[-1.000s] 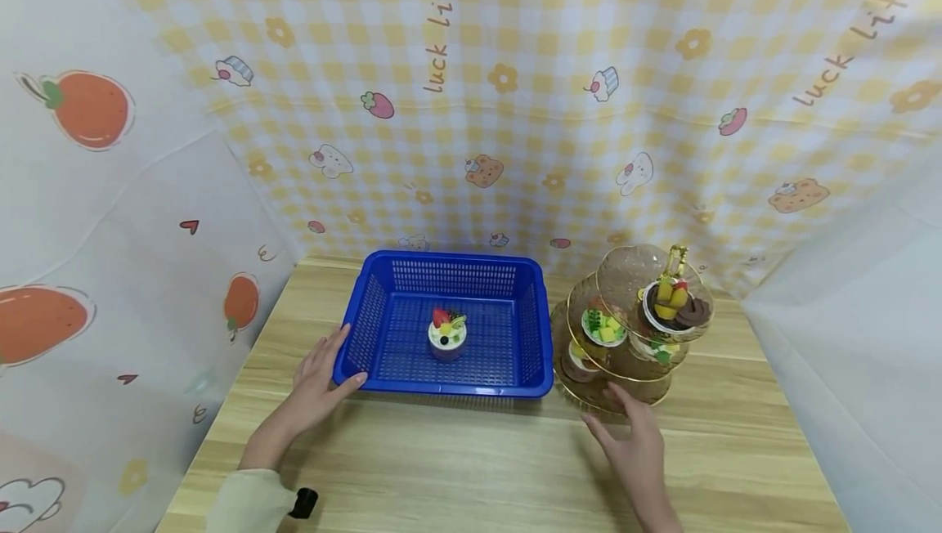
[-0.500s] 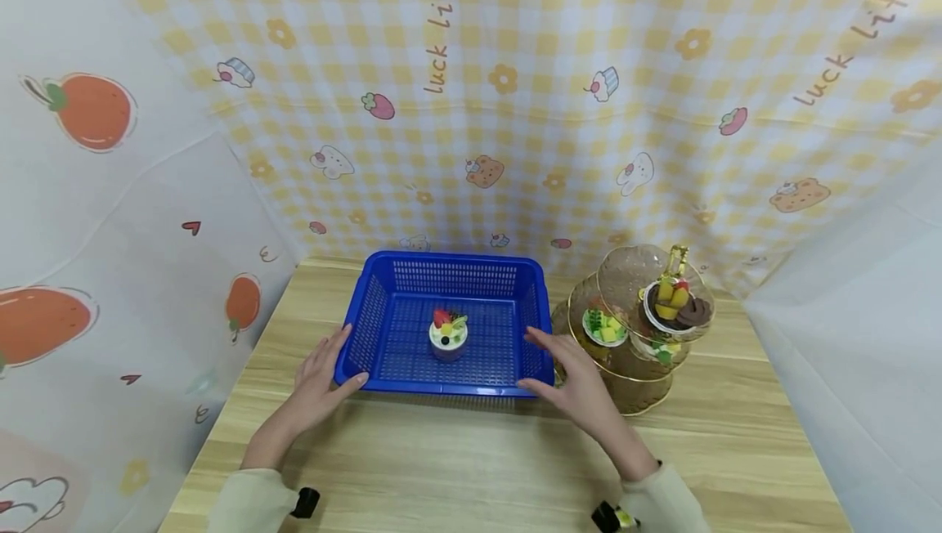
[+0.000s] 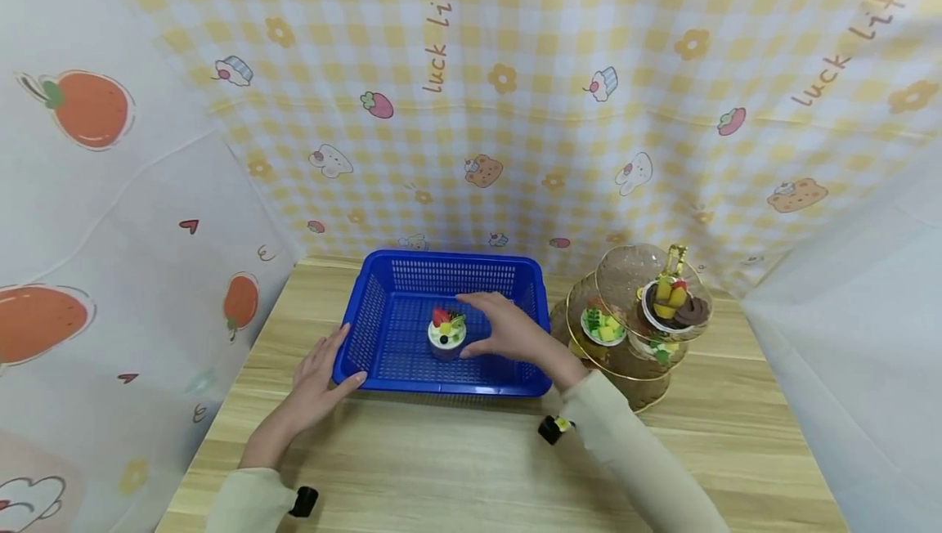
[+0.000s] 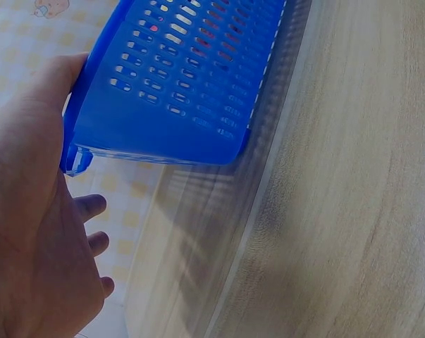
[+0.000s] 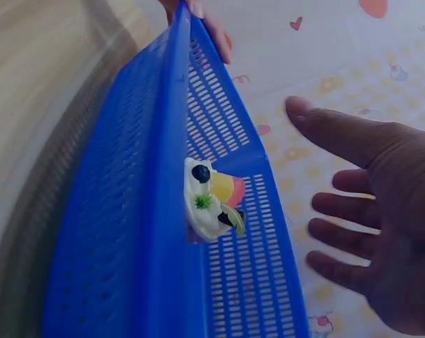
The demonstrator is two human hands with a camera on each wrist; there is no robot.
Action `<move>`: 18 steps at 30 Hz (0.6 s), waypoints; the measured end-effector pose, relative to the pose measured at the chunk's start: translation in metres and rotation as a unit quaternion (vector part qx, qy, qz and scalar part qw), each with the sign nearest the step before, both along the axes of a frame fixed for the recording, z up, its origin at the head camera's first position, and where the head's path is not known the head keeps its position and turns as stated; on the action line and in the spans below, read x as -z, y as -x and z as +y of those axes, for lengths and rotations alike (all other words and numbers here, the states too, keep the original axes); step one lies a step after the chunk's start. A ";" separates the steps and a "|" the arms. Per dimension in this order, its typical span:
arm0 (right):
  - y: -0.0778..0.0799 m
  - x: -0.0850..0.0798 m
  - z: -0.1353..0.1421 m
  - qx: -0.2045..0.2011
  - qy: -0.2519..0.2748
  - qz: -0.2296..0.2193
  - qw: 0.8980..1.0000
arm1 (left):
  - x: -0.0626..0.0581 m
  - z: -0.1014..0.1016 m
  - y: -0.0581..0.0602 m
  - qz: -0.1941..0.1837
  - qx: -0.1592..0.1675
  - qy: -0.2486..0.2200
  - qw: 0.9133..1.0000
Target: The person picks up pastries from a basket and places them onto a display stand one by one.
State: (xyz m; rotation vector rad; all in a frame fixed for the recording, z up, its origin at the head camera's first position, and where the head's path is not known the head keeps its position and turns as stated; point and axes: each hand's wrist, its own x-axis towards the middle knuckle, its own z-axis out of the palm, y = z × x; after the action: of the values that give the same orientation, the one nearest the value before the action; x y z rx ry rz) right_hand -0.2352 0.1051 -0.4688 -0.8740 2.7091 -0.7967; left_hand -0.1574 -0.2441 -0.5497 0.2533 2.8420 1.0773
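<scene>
My left hand [image 3: 319, 373] holds the front left corner of a blue plastic basket [image 3: 441, 390]. Its thumb lies at the front rim, its fingers at the left side. In the left wrist view, several fingertips [image 4: 92, 206] show below the rim. Inside the basket stands a small dessert cup [image 3: 446, 341], topped with white cream, a strawberry and other fruit. My right hand [image 3: 511, 333] reaches over the basket's right side. Its thumb and fingers are spread to the right of the cup, apart from it. In the right wrist view, the rim hides the cup's lower part.
Right of the basket is a tiered stand [image 3: 648, 369] with gold-edged, see-through plates. Its top plate bears a chocolate dessert cup [image 3: 668, 306]; more cups [image 3: 603, 327] sit on lower plates. A checked curtain [image 3: 500, 124] hangs behind the wooden table [image 3: 456, 468].
My right hand has moved left from the stand, across the basket's right rim, to beside the dessert cup. My left hand and the basket have stayed in place.
</scene>
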 end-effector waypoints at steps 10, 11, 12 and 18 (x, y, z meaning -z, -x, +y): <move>0.056 0.006 -0.029 -0.041 -0.083 -0.089 0.992 | -0.001 0.001 0.000 0.002 -0.002 -0.003 1.000; 0.060 0.009 -0.030 -0.047 -0.087 -0.095 0.991 | -0.001 0.001 0.000 0.003 -0.001 -0.004 1.000; 0.064 0.012 -0.030 -0.053 -0.091 -0.105 0.989 | -0.001 0.001 0.000 0.004 -0.001 -0.005 1.000; 0.075 0.023 -0.033 -0.078 -0.093 -0.199 0.972 | -0.002 0.001 -0.001 -0.001 -0.001 0.002 1.000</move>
State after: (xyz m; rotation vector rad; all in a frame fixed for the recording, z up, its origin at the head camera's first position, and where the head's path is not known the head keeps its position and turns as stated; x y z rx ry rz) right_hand -0.3106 0.0720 -0.4915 -0.7773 2.2890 -0.5965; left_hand -0.1569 -0.2434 -0.5481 0.2484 2.8434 1.0716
